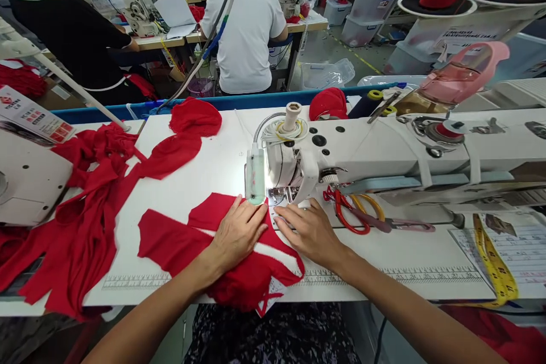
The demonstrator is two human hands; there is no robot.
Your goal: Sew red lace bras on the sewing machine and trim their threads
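A red cut fabric piece [260, 273] with white strips showing lies on the white sewing machine table, its upper edge near the presser foot [290, 193]. Flat on this fabric rests my left hand [239, 230], fingers stretched towards the needle area, just below a pale green lamp [255, 176]. My right hand [310, 234] lies on the machine bed to the right of the foot, fingers apart and slightly bent. Its fingertips are close to the fabric's right edge; whether they touch it I cannot tell. The sewing machine [362, 151] stretches off to the right.
Red-handled scissors [347, 216] and a pinkish tool [409, 226] lie under the machine arm. A yellow tape measure [495, 261] hangs over the right edge. Red fabric strips [94, 193] heap at left. A pink-lidded bottle [460, 77] stands behind. Two people sit ahead.
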